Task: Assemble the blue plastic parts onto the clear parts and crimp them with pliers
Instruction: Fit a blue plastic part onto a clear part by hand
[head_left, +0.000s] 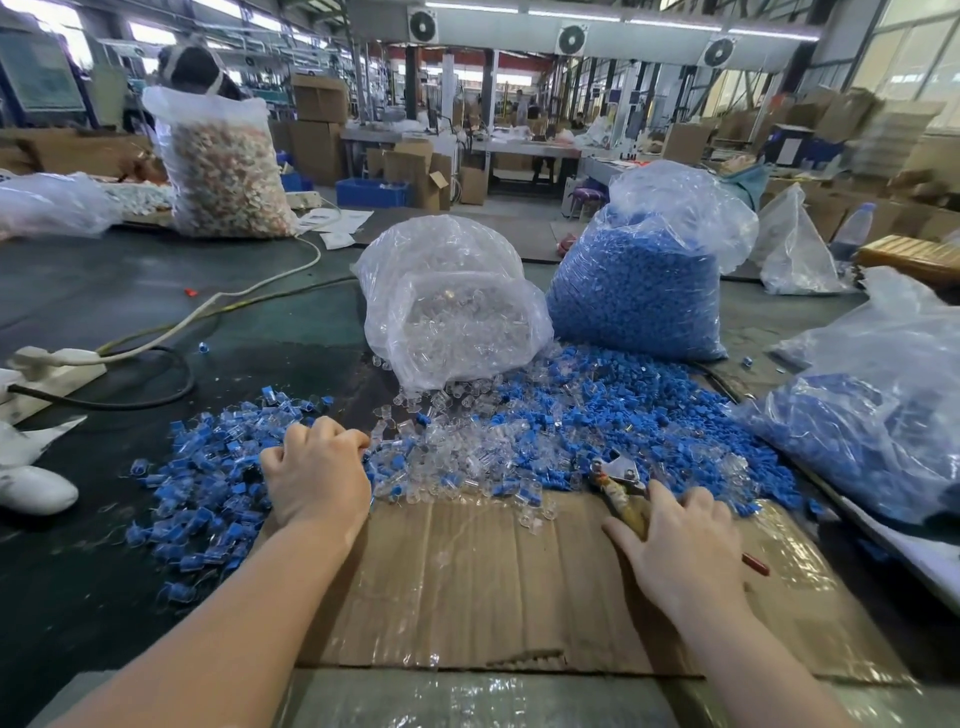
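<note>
1. Right now your left hand (317, 475) sits at the near edge of the heaps, fingers curled down into the parts; whether it pinches a piece or just rakes, I cannot tell.
2. Your right hand (685, 545) lies flat on the pliers (621, 486), fingers fairly straight over the handles, not wrapped round them. The metal head pokes out toward the pile; a red handle tip shows behind the hand.
3. Pliers rest on the cardboard sheet (467, 582), right at the edge of the loose parts.
4. Clear parts (467, 447) spill out of the clear bag (452, 306) in the middle, mixed with blue parts (623, 410) spilling from the tall blue bag (639, 291) to the right.
5. The pile on the left (208, 483) looks like finished pieces: blue caps seated in clear bodies. Judging by that, a fair batch is done.
6. What's left looks like far more: the loose heap is big, both bags are still well filled, and another bag of blue (872, 431) lies at the right edge.
7. No piece is in the pliers now, so you seem between units: pick up a clear and a blue, join, crimp.
8. Background: a power strip (47, 364) and cables on the left, well apart from the work.
</note>
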